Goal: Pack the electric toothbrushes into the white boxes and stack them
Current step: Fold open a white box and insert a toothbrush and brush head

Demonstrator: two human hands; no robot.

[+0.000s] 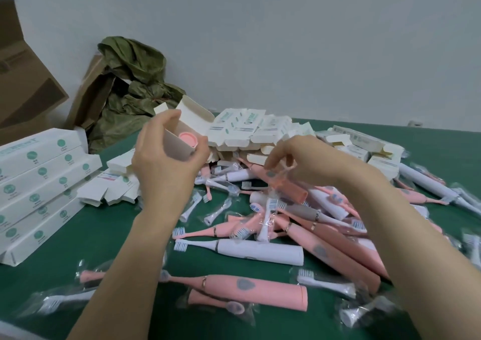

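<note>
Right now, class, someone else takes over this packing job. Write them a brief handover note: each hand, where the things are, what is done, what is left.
Left hand holds an open white box with a pink toothbrush showing at its mouth.
Right hand pinches a clear packet of brush heads above the pile.
Done: closed boxes stacked at far left.
Left: probably slip the packet in, close this box, stack it; then pack the many loose toothbrushes on the green table, using the empty boxes heaped behind.

Green table (104, 235) under heaped toothbrushes (260, 252), unfolded white boxes (234, 126) (far side), stacked boxes (39, 183) left
</note>
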